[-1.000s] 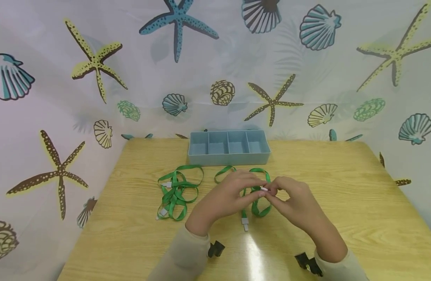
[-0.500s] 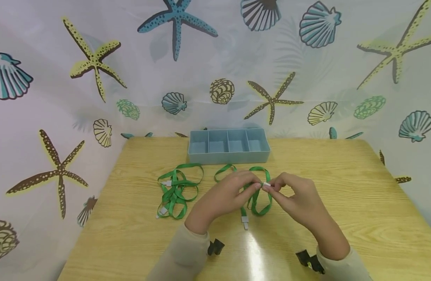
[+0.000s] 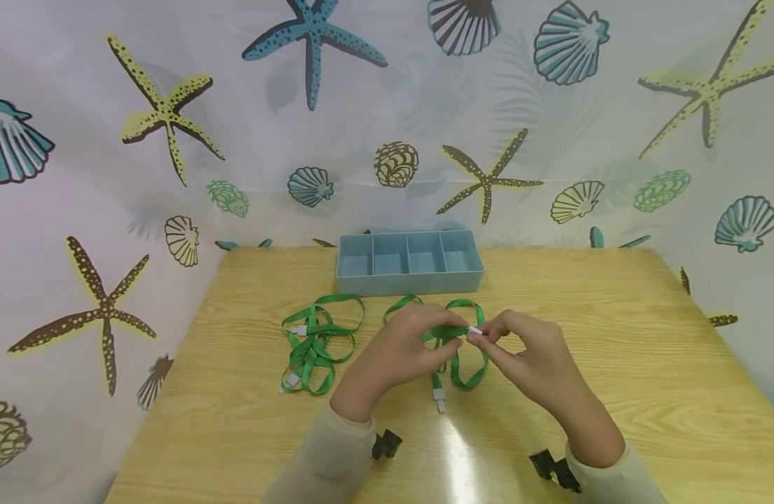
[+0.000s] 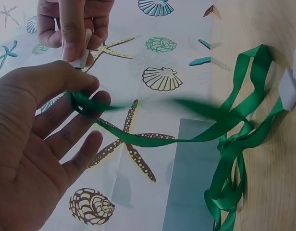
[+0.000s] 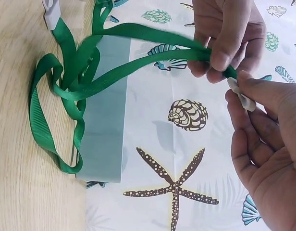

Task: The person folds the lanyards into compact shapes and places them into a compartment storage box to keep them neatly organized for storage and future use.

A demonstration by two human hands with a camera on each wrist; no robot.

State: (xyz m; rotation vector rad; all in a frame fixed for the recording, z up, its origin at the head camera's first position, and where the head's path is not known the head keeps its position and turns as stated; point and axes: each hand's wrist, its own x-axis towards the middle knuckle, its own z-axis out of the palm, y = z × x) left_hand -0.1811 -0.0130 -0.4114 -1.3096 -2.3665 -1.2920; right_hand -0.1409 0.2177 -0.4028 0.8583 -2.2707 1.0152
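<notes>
Above the table, my right hand (image 3: 531,357) pinches the small white plastic clip (image 5: 241,96) of a green lanyard (image 5: 153,57) between thumb and fingers. Just left of the clip, my left hand (image 3: 418,343) holds the green strap (image 4: 148,141) with its thumb and forefinger, the other fingers loosely bent. From the left hand the strap runs down in two strands to green coils on the table. Another white clip (image 3: 440,400) lies in front of these coils. Part of the coils is hidden behind the left hand in the head view.
A separate tangle of green lanyards (image 3: 314,353) with white clips lies to the left on the wooden table (image 3: 601,364). Behind the hands stands a blue-grey box (image 3: 412,283) with several compartments. A cloth (image 3: 361,133) printed with shells and starfish hangs around the back and sides.
The fingertips of both hands have shifted slightly around the clip, which now points right in the right hand's pinch. The left fingers have spread along the strap. The table items stay put.
</notes>
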